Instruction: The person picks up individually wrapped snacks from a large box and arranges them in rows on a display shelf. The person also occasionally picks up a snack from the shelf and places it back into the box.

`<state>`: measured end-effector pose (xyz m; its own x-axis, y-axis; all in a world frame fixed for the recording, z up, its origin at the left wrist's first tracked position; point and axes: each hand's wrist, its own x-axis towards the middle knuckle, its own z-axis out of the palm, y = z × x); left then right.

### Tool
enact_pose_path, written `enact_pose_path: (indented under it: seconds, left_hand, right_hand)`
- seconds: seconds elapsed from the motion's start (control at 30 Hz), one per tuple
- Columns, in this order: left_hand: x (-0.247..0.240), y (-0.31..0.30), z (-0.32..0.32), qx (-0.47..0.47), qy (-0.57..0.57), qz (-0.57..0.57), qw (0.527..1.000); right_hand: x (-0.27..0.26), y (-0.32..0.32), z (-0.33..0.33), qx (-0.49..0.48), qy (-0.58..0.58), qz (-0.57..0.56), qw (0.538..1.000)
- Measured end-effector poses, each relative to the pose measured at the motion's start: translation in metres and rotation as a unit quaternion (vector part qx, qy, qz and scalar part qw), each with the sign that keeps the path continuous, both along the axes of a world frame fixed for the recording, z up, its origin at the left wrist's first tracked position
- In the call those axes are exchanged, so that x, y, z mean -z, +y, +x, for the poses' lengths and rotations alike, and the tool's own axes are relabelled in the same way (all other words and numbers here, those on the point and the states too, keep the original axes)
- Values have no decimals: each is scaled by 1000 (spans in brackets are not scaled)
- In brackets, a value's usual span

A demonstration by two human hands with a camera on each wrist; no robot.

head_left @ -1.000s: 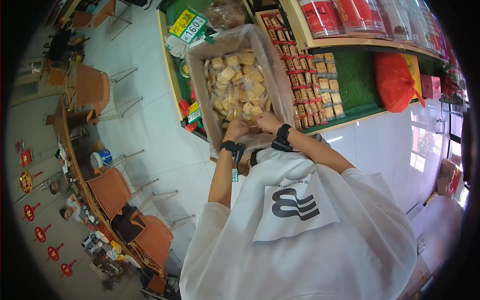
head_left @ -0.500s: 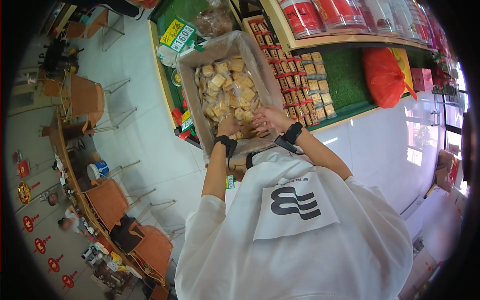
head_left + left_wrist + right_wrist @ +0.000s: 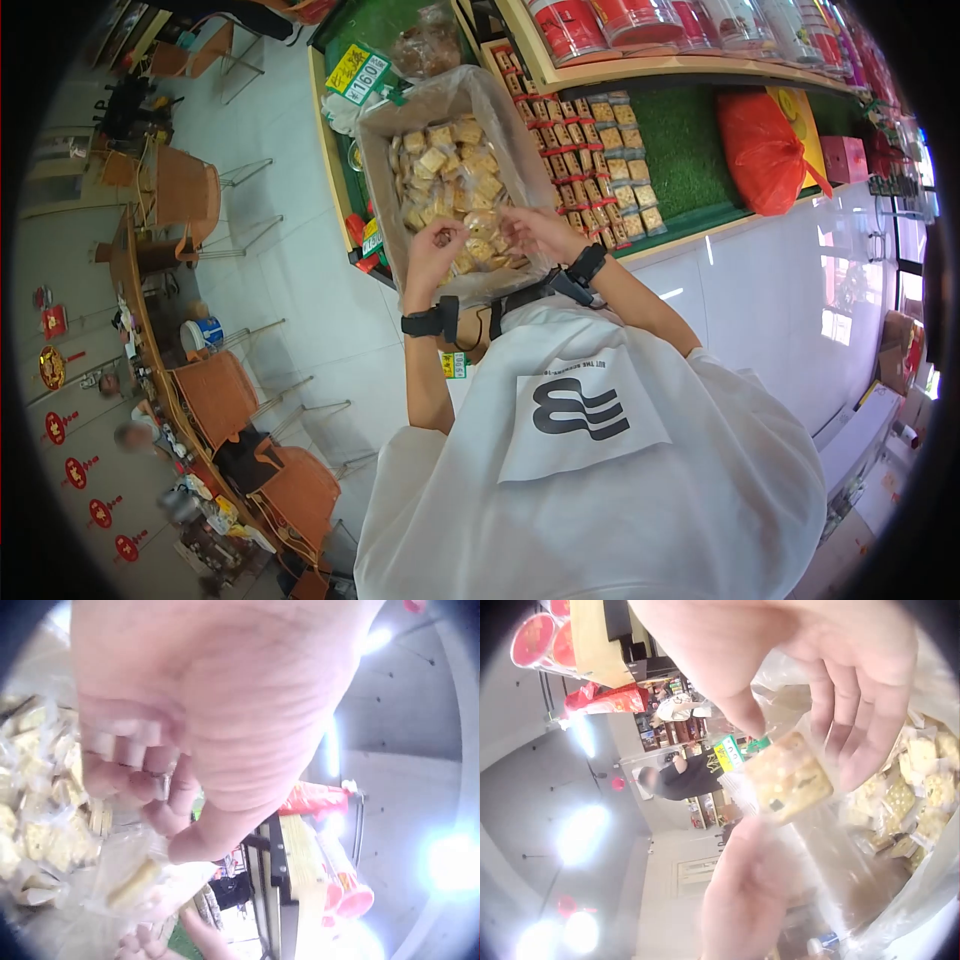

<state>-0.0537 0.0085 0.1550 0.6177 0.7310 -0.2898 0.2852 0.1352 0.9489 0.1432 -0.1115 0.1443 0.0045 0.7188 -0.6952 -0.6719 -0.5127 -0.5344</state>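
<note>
Above the near end of a lined box [image 3: 385, 150], my left hand [image 3: 432, 262] pinches a clear wrapped cracker [image 3: 789, 780]. In the left wrist view, the packet [image 3: 136, 881] hangs from its thumb and forefinger, the other fingers curled in. Facing it is my right hand [image 3: 545, 238], thumb and loosely bent fingers apart, fingertips right at the cracker's edge in the right wrist view. The cracker is pale and square with dark flecks. Many similar wrapped crackers [image 3: 440, 160] fill the box.
Rows of small packed snacks [image 3: 570, 140] lie right of the box on green matting [image 3: 680, 150]. A shelf of red-lidded jars [image 3: 640, 25] overhangs them. A red bag [image 3: 765, 155] sits further right. Price cards [image 3: 358, 72] stand at the box's left. Orange chairs [image 3: 215, 385] line the left floor.
Both hands were low in the box at its near end. The left hand has risen with a wrapped cracker pinched in it, while the right hand has come up facing it.
</note>
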Motion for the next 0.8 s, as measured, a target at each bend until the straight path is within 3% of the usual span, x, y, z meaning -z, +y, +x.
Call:
enact_pose_path:
  seconds: [0.1, 0.2, 0.33, 0.53, 0.8]
  left_hand:
    - [-31, -35, 19, 47, 28, 234, 971]
    - [-49, -68, 43, 50, 7, 263, 964]
    - [-47, -95, 70, 56, 43, 346, 936]
    - [-47, -126, 120, 150, 71, 459, 873]
    - [-43, -183, 205, 147, 48, 274, 949]
  right_hand:
    - [-4, -10, 7, 46, 37, 75, 995]
    - [-3, -26, 27, 89, 54, 178, 978]
    - [-11, -51, 49, 149, 1, 150, 977]
    - [-11, -102, 95, 126, -14, 93, 987]
    - [8, -175, 159, 247, -82, 60, 964]
